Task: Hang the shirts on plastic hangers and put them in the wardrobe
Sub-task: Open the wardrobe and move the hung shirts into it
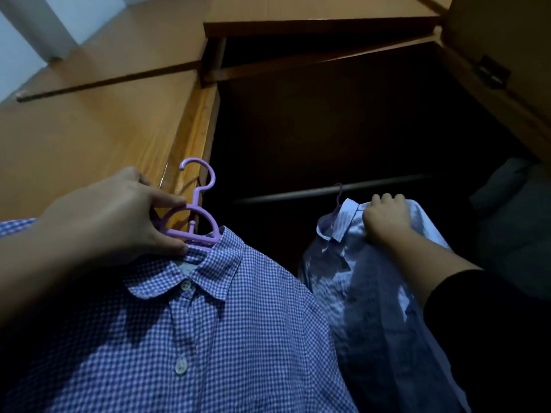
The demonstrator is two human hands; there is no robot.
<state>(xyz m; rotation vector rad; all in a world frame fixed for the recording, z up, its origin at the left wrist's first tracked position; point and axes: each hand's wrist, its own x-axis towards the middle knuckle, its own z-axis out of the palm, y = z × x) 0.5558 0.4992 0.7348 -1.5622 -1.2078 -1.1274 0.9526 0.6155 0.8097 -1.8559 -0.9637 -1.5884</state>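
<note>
1. My left hand (119,210) grips the purple hanger (193,216) at its neck, thumb below, fingers curled over the top bar. Hook free, pointing to 12 o'clock, not on anything yet.
2. Checked shirt (208,323) is already on that hanger, collar buttoned, hanging toward 6 o'clock across the lower left of view.
3. My right hand (387,220) clutches the shoulder of the pale blue shirt (372,293), fingers curled into the cloth, at 3 o'clock from the checked one.
4. That shirt has its own hanger; its hook (338,193) sits at the wardrobe rail (298,196). Too dark to say whether it is hooked over or only touching.
5. Wardrobe (185,120) stands open, interior dark; some dark clothing (512,210) at far right.
6. Judgement: both shirts hangered; blue one about placed, checked one left to hook on.
</note>
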